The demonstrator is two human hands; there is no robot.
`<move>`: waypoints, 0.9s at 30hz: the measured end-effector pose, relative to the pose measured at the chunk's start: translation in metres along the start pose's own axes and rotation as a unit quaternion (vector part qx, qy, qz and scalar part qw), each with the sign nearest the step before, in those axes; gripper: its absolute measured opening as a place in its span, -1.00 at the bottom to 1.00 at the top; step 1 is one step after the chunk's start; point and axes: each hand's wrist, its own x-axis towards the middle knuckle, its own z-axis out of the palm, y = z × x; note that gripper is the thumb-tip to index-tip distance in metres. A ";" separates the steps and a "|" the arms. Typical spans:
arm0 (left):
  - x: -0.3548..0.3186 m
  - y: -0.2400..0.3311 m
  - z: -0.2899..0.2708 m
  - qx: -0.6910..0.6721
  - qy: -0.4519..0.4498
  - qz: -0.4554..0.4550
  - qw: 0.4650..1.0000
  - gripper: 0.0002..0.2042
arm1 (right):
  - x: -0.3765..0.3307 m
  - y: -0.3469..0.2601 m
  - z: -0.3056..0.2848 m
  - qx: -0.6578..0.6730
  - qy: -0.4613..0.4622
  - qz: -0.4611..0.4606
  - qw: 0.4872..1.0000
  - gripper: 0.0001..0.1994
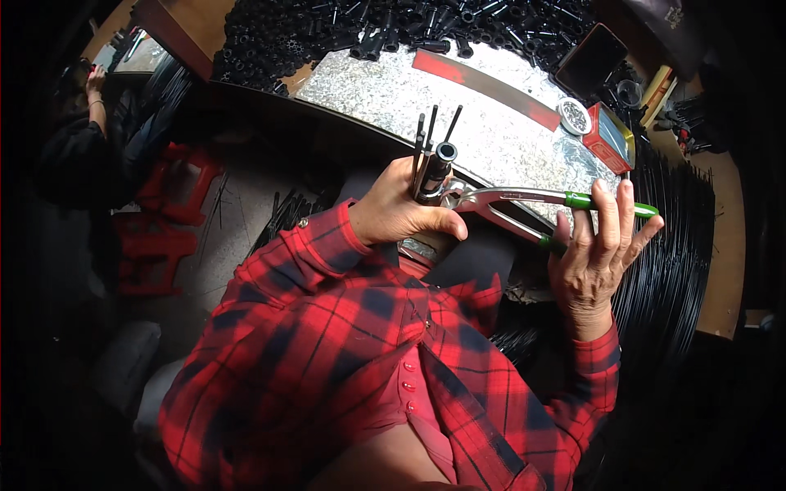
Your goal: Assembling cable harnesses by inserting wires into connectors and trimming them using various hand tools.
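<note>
My left hand (391,209) is closed round an upright black tubular part (434,173) with a round hollow top. A few thin black rods (420,139) stick up beside it from the same grip. Silver pliers with green handle ends (512,195) reach across to the tube, their jaws close against its lower part by my left thumb; whether they bite on it I cannot tell. My right hand (591,266) holds the pliers' handles, fingers stretched over the upper one and the thumb side near the lower one. Both hands are in front of the table's near edge.
Black tubular parts (393,33) are heaped along the table's far side. A worn red flat bar (487,88), a dark phone (591,59), a round white tin (575,116) and a red box (607,141) lie nearer. Long black rods (667,245) are bundled right; a co-worker (86,155) and red stools (160,250) are left.
</note>
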 end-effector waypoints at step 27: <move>-0.016 -0.016 0.001 -0.038 0.053 0.038 0.997 -0.48 | -0.019 0.003 -0.017 0.495 -0.321 0.133 0.796 -0.66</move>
